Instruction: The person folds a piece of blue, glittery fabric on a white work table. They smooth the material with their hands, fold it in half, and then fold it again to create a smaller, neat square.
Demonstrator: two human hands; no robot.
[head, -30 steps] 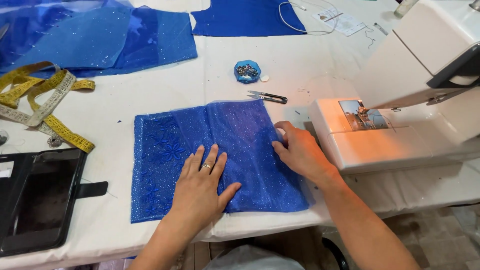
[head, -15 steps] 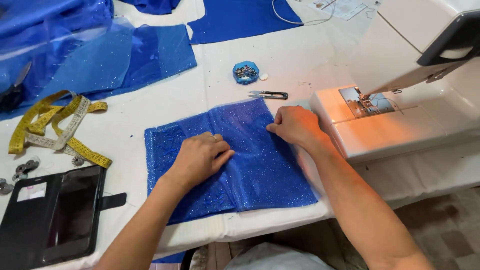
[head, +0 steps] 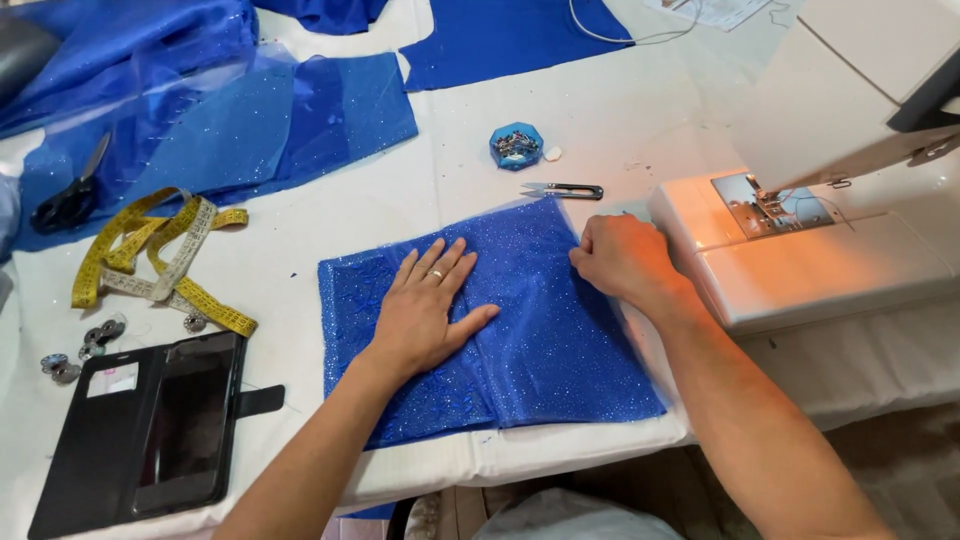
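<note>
My right grip (head: 622, 258) pinches the blue glittery fabric's (head: 540, 340) right edge on the tabletop (head: 600, 120) beside the sewing machine (head: 800, 255); left grip (head: 425, 310) lies flat, released, smoothing; next needs edges aligned, I judge.

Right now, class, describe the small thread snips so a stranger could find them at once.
Start at the white sewing machine on the right. Just left of it, above the glittery blue fabric under both hands, lie the thread snips: small, black-handled, metal-tipped, unlike the blue pin box beyond.
</note>
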